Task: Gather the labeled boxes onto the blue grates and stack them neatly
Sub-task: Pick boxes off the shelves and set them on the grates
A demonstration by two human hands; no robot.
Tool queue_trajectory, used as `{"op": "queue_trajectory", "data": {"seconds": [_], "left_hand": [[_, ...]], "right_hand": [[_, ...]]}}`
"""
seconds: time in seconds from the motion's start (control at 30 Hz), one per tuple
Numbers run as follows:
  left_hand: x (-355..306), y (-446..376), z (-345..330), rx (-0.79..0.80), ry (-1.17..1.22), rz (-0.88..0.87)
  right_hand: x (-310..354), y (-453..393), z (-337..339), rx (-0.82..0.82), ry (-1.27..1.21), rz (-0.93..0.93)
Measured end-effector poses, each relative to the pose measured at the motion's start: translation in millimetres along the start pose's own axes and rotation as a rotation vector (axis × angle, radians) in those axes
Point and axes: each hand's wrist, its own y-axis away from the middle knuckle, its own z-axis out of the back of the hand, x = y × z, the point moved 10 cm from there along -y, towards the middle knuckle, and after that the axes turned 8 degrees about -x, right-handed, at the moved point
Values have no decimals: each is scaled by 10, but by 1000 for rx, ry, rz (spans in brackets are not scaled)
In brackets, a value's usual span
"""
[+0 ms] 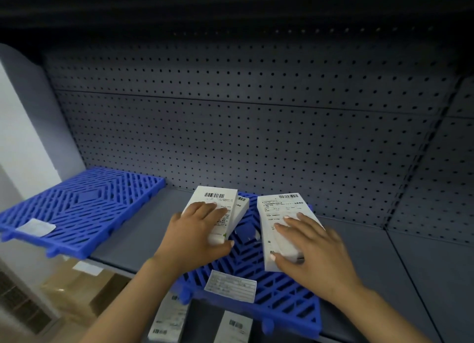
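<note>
1. The left hand [195, 230] is gripping a labeled white box [214, 212] on the blue grate [289, 299].
2. The right hand [310, 247] is clasping another box [279, 224] beside it.
3. Uneven pushing could be toppling the left pair.

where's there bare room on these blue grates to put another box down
The left blue plastic grate is nearly bare, holding only a small white paper slip near its front edge. The grey metal shelf between the grates is bare too. The middle blue grate is crowded: white labeled boxes under the left hand and right hand, a label sticker in front.
</note>
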Motion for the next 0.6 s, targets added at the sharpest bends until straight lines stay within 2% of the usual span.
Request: {"op": "queue_trajectory", "data": {"seconds": [0.1, 0.27, 0.37, 0.47, 0.6], "left_hand": [[-1, 14, -20, 43, -7, 10], [-29, 59, -52, 151, -99, 34], [-180, 94, 174, 31, -94, 5], [-391, 246, 471, -142, -22, -38], [-647, 628, 668, -195, -9, -28]], "right_hand": [[18, 14, 5, 5, 21, 17], [26, 6, -26, 125, -16, 32], [51, 40, 36, 144, 7, 83], [62, 141, 213, 83, -42, 119], [81, 378, 513, -41, -142, 192]]}}
